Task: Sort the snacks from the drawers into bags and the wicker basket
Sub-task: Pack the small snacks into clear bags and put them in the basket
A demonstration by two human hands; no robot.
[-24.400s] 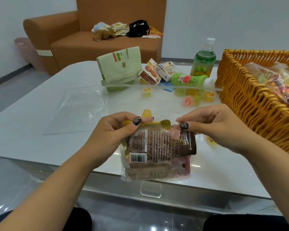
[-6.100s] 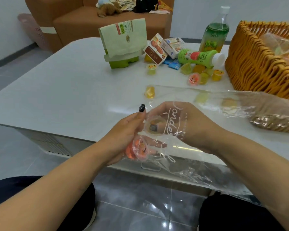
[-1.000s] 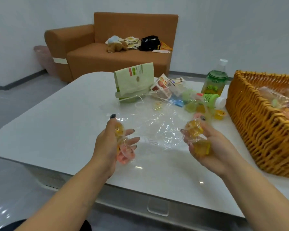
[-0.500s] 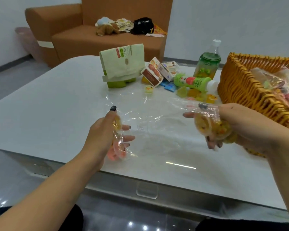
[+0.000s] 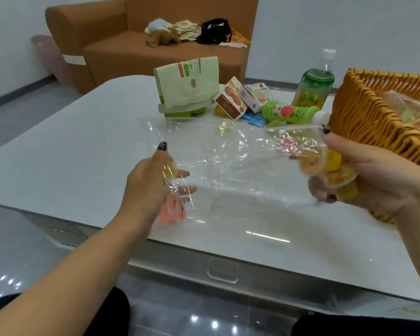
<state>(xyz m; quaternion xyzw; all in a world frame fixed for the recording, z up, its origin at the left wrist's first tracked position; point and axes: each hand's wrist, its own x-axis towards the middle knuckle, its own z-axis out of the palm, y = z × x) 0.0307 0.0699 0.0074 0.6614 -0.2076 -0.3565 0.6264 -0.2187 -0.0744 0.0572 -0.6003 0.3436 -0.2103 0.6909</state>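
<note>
Two hands are up over the table (image 5: 58, 166), a clear bag (image 5: 228, 166) stretched between them. My left hand (image 5: 150, 187) pinches one end of the bag with thumb raised and fingers curled around the film, and pink and yellow jelly cups (image 5: 172, 209) sit inside the plastic against that palm. My right hand (image 5: 364, 180) grips the other end, fingers curled round a cluster of orange and yellow cups (image 5: 335, 170) bunched in the film; whether they lie inside the bag or are only pressed against it I cannot tell. Just beside my right hand, on its far side, stands the basket (image 5: 374, 122), its wicker wall almost touching my knuckles, with filled bags (image 5: 412, 105) inside it. Beyond the stretched film, ahead of both hands, the rest of the snacks wait on the table: a green pouch (image 5: 187, 86) standing upright ahead of my left hand, two small boxes (image 5: 240, 98) leaning together to its right, a green bottle (image 5: 291, 113) lying on its side ahead of my right hand, and a second bottle (image 5: 313, 86) upright behind it. Blue packets (image 5: 255, 120) and one loose cup (image 5: 224, 124) show near the boxes, partly seen through the plastic. Far past the table is a sofa (image 5: 131, 44) with a plush toy (image 5: 163, 35) and a black bag (image 5: 214, 31) on its seat.
</note>
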